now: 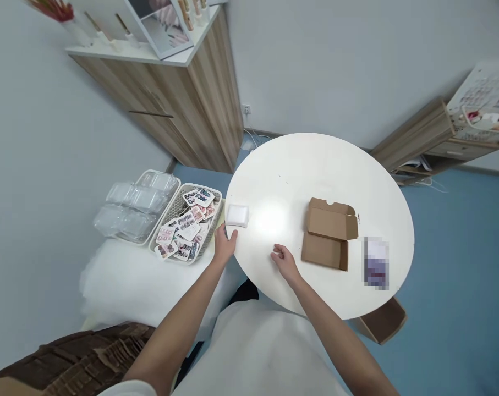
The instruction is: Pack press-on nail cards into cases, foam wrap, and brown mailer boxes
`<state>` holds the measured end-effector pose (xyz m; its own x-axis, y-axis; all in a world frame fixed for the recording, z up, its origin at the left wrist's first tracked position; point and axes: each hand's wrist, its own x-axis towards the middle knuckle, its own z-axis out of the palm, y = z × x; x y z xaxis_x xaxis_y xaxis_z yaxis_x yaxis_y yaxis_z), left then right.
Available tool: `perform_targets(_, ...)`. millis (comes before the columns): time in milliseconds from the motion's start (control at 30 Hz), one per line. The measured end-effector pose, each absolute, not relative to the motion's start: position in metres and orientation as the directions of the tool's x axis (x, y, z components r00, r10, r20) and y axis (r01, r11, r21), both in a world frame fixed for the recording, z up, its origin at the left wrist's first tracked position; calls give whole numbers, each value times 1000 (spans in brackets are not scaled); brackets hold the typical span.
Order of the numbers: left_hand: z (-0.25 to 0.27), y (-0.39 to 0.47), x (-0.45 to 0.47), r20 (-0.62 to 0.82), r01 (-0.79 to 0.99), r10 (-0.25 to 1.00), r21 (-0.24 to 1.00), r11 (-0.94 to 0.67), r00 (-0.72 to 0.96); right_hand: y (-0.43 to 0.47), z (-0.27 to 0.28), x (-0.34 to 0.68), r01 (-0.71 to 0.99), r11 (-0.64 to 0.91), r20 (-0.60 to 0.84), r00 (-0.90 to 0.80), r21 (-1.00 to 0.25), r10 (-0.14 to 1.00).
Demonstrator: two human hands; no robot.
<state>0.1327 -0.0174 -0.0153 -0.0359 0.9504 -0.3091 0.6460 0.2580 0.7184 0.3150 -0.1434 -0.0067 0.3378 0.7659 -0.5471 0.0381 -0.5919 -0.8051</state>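
A small white rectangular stack or pack lies at the left edge of the round white table. Just below it, at the table's rim, is my left hand, thumb apart from the fingers and nothing visible in its grasp. My right hand hovers over or rests on the near part of the tabletop, fingers loosely bent and apart, holding nothing. To its right sits a brown cardboard box with its lid folded back. Whether the left fingertips touch the rim, I cannot tell.
Left of the table, a white basket holds several cards of press-on nails. Beside it, another basket carries clear plastic packs. A blurred purple-white item lies on the table's right. Below stands an open carton.
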Motion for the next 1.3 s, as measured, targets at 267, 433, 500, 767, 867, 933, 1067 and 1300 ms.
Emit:
perform_targets(267, -23, 26, 136, -298, 548, 954, 802, 239, 20, -48, -12, 276, 81, -573, -522, 324, -816, 789)
perform_targets(433, -29, 33, 131, -297, 555, 954, 801, 223, 45, -17, -15, 262, -10, -517, -499, 277, -856, 821)
perform_targets(500, -33, 33, 129, -293, 545, 954, 812, 210, 69, -15, -16, 258, -47, -503, -497, 257, -863, 829)
perform_targets(767, -14, -19, 155, -323, 385, 912, 898, 212, 252, -79, 8, 294, 38, -502, -440, 426, -864, 790)
perform_targets(867, 8, -51, 183, -268, 368, 902, 920, 135, 339, -119, 23, 322, 66, -466, -376, 497, -882, 782)
perform_targets(933, 22, -71, 207, -221, 344, 883, 936, 73, 415, -147, 31, 343, 73, -435, -331, 540, -897, 774)
perform_targets(1067, 37, -102, 262, -159, 278, 808, 961, -6, 567, -192, 41, 397, 129, -412, -255, 609, -902, 751)
perform_targets(1300, 22, -133, 333, -271, 384, 717, 923, 4, 643, -217, 31, 469, 442, -581, -312, 543, -683, 779)
